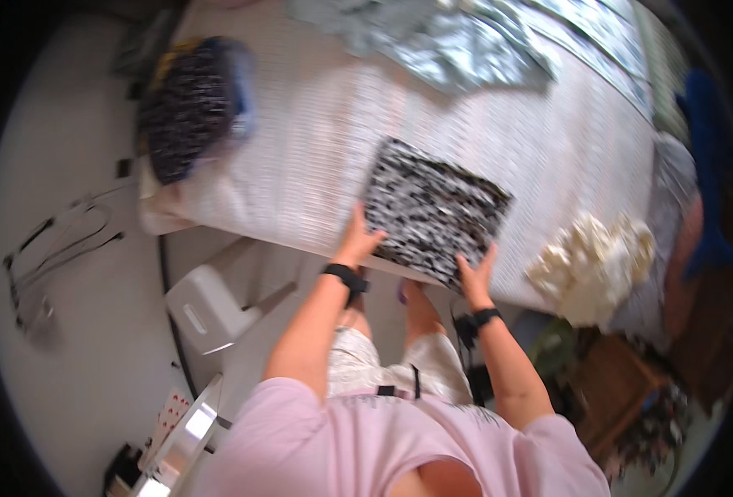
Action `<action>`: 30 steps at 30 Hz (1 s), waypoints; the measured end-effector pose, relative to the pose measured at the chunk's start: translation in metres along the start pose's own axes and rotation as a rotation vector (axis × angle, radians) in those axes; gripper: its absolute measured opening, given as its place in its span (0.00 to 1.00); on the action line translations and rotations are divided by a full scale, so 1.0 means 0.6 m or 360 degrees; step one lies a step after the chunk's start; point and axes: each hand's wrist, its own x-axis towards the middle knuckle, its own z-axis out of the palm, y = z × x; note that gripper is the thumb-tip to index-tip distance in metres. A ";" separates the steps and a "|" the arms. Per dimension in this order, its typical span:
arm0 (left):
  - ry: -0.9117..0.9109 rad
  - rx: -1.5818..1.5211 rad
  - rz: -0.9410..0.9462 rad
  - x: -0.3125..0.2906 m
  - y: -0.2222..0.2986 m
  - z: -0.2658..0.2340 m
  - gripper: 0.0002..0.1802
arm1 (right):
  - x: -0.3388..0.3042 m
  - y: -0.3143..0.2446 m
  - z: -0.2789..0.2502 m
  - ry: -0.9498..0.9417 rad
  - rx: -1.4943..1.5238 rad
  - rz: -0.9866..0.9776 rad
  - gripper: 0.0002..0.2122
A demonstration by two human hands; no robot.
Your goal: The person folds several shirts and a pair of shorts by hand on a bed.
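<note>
Between my two hands is a flat rectangle of black-and-white patterned cloth (437, 211), apparently folded, at the near edge of the bed. My left hand (359, 238) grips its left side, with the thumb lying on top. On the near right corner, my right hand (477, 275) holds it the same way, thumb upward. The fingers under the cloth are hidden. Motion blurs its pattern a little. To the right lies a crumpled cream cloth (594, 269). A pile of dark speckled folded clothes (188, 112) rests at the bed's far left corner.
The bed (300, 157) has a pale striped cover. Light blue rumpled fabric (441, 50) spreads across its far side. A blue plush-like thing (706, 174) is at the far right. Below the bed's left edge stand a white stool-like object (209, 311) and, on the floor, cables (60, 248).
</note>
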 end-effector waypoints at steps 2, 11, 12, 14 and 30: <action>-0.0131 -0.0225 -0.0181 0.001 0.028 0.009 0.52 | 0.010 0.013 -0.011 -0.0056 0.0303 0.0099 0.39; -0.0274 -0.0816 -0.0371 -0.083 0.181 -0.229 0.35 | -0.040 -0.297 -0.115 -0.0747 0.1079 0.0109 0.24; -0.0348 -0.0916 -0.0333 -0.105 0.198 -0.267 0.34 | -0.045 -0.319 -0.104 -0.0791 0.1064 0.0100 0.24; -0.0332 -0.0836 -0.0434 -0.138 0.203 -0.336 0.34 | -0.072 -0.387 -0.087 -0.0882 0.1033 0.0172 0.24; 0.0576 -0.1131 0.0221 -0.163 0.142 -0.938 0.32 | -0.098 -0.953 0.324 -0.1113 0.0982 -0.0776 0.24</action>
